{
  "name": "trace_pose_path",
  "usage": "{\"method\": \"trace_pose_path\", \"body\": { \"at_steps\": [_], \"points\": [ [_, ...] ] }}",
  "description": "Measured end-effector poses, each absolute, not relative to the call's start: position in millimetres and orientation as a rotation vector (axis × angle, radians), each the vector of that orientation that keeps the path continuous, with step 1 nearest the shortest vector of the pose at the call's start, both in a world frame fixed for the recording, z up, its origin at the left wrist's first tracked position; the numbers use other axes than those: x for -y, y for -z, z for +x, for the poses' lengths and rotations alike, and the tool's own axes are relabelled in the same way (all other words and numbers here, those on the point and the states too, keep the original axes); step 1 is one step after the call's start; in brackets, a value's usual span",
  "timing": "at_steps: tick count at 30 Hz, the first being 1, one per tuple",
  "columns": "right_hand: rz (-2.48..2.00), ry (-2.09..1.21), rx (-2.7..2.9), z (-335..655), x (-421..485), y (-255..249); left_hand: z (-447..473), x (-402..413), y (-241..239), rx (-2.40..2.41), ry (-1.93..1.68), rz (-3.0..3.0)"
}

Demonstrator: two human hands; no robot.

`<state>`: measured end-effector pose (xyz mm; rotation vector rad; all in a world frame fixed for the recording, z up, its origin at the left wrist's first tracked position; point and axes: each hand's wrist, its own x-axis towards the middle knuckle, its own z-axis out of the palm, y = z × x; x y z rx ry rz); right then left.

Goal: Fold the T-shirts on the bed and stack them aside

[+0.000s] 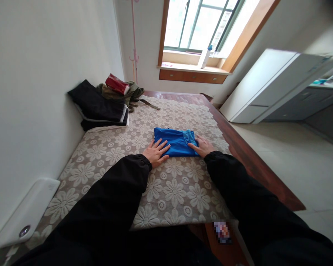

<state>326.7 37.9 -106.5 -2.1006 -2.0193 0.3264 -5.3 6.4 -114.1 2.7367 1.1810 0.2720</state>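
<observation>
A folded blue garment [175,142] with a lighter blue patterned patch lies flat on the flowered tablecloth [174,192]. My left hand [156,152] rests on its left end, fingers spread over the fabric. At the right end, my right hand [202,146] lies along the edge, its thumb on top of the cloth and the fingers stretched out beside it. Neither hand grips the garment. Both arms wear black sleeves.
On the left by the wall lie folded black clothes [100,105], a red pack [117,84] and an olive cloth bag [133,92]. A white device [26,212] sits near left. The table's dark wooden edge [255,170] runs along the right, and a white fridge [263,87] stands beyond.
</observation>
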Motion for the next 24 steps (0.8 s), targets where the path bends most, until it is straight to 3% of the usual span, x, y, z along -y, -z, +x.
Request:
{"method": "trace_pose_path", "body": {
  "at_steps": [7,13,18,24],
  "points": [
    [-1.861,-0.639,1.781,326.0,-50.7,105.3,-5.0,-6.1,113.1,-1.183,-0.266,2.741],
    [-1.533,-1.165,1.496,330.2,-57.0,100.1,-5.3,-6.1,112.7,-1.174,-0.279,2.733],
    [-1.521,-1.431,1.329,334.0,-62.7,87.9,-5.5,-5.9,112.2,-1.175,-0.266,2.726],
    [-1.486,-1.324,1.596,335.6,-65.0,81.7,-5.5,-5.9,111.7,-1.176,-0.262,2.724]
  ]
}}
